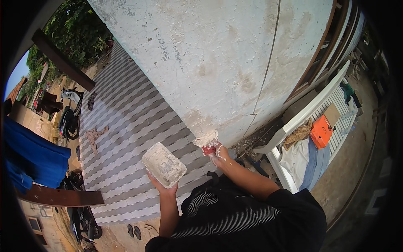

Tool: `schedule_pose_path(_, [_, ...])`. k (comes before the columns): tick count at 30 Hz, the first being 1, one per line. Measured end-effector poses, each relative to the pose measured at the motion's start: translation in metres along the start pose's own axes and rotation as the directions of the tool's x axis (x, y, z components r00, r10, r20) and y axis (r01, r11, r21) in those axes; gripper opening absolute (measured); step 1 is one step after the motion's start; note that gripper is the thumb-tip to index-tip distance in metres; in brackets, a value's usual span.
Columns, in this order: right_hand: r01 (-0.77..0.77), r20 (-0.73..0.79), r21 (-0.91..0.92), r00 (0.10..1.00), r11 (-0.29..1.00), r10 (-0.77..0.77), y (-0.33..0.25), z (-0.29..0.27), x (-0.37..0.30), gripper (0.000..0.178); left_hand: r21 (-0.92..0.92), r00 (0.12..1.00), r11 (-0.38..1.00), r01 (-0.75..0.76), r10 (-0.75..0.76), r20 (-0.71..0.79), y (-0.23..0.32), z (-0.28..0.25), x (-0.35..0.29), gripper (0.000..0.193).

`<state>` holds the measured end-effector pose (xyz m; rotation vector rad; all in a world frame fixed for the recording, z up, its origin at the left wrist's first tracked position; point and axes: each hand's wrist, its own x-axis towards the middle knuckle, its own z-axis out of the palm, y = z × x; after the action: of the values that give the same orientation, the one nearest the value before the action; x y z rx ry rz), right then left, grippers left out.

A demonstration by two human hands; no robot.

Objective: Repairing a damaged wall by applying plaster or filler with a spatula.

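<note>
My left hand (166, 187) holds a shallow rectangular tub (163, 165) from below, its fingers wrapped about the near end. Pale plaster paste coats the inside of the tub, with a greyer patch toward its right. In my right hand (220, 156) is a putty knife (208, 150) with a red handle. A thick lump of the same paste covers its blade, and white smears mark my fingers. The blade is close to the lower corner of a patchy, pale blue wall (201, 63); whether it touches cannot be made out. Brownish stains and flaking spots show on the wall.
Grey-and-white tiles (126, 168) cover the porch floor, where a crumpled cloth (95, 138) lies. At right, a white slatted bench (289, 126) carries an orange case (322, 132) and fabric. Brown posts (63, 61), blue hanging cloth (35, 149) and motorbikes (70, 117) stand left.
</note>
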<state>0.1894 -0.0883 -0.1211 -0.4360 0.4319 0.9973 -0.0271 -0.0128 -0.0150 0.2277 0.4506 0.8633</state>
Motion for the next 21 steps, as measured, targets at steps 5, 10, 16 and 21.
schedule_pose_path(5, [-0.066, -0.001, -0.052, 0.998, 0.996, 0.066, -0.007, 0.020, -0.006, 0.026, 0.014, 1.000, 1.000, -0.023, 0.023, 0.001, 0.005, -0.006, -0.001, 0.067])
schedule_pose_path(10, [-0.085, -0.062, 0.017, 0.994, 0.996, 0.085, -0.016, 0.053, -0.017, 0.027, -0.014, 1.000, 1.000, -0.022, 0.022, -0.020, 0.005, -0.002, -0.002, 0.065])
schedule_pose_path(16, [-0.019, 0.000, -0.017, 1.000, 1.000, 0.019, -0.043, 0.117, -0.068, 0.032, -0.034, 1.000, 0.999, -0.025, 0.024, -0.017, 0.002, -0.001, -0.003, 0.065])
schedule_pose_path(21, [0.099, 0.164, -0.001, 0.982, 0.995, -0.097, -0.067, 0.123, -0.091, 0.032, -0.037, 1.000, 0.999, -0.004, 0.003, -0.015, 0.000, -0.012, -0.004, 0.066])
